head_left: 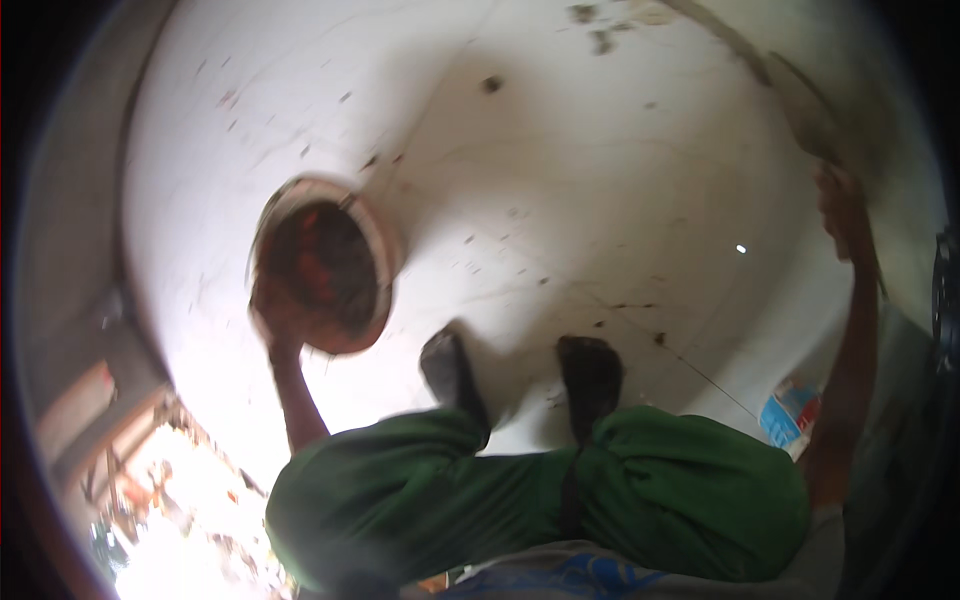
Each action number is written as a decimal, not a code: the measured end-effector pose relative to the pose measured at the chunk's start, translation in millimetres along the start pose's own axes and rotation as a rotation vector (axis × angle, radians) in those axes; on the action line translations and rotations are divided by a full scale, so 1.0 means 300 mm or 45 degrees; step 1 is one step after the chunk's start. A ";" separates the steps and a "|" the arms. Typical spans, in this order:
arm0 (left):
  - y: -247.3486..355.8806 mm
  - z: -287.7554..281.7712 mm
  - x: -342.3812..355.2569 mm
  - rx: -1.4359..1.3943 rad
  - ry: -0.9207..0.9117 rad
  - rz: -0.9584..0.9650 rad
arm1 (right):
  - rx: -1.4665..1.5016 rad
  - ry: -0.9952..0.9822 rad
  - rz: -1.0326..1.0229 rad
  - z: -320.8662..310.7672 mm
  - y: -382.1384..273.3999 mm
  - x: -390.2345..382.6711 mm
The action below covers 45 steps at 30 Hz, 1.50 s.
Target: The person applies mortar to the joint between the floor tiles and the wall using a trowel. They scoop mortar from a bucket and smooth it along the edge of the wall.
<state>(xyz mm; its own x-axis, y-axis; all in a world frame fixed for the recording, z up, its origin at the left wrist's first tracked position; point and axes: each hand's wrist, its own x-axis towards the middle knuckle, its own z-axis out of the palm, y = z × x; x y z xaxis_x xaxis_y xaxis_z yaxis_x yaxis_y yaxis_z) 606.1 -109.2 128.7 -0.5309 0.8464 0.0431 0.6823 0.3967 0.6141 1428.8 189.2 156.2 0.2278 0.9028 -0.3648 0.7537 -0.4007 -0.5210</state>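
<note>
The left hand (280, 318) has the bucket (383, 242) by its near-left rim, ahead and left of the feet (590, 375), and the right hand (843, 200) is wrapped around a trowel (810, 125) way out right. That one-sided grip could tip the bucket and slop its dark contents (345, 270) on the floor (590, 220), plus those loose crumbs (659, 340) might make for dodgy footing.

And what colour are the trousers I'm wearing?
The trousers are green, clearest in the head view.

Matt bucket (381, 236), glossy floor (570, 205), cloth trousers (690, 490)
</note>
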 end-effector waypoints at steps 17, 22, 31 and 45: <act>0.736 0.182 -0.138 -0.467 -0.060 -0.123 | -0.335 -0.592 -1.768 0.838 -0.867 -0.605; 0.679 0.167 -0.151 -0.542 0.115 -0.136 | -0.521 -0.931 -1.183 0.880 -0.888 -0.618; 0.568 0.154 -0.182 -0.574 0.192 -0.200 | -0.083 -1.278 -1.028 0.954 -0.812 -0.712; 0.410 0.070 -0.149 -0.871 0.253 -0.340 | 0.219 -1.110 -0.824 0.726 -0.783 -0.638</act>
<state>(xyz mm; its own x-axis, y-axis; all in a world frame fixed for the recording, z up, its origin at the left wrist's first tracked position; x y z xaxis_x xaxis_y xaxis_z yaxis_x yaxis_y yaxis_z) 724.3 -90.7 185.7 -0.7590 0.6469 -0.0738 0.0887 0.2151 0.9726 1073.9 76.7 180.5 -0.7441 0.5571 -0.3688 0.4624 0.0311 -0.8861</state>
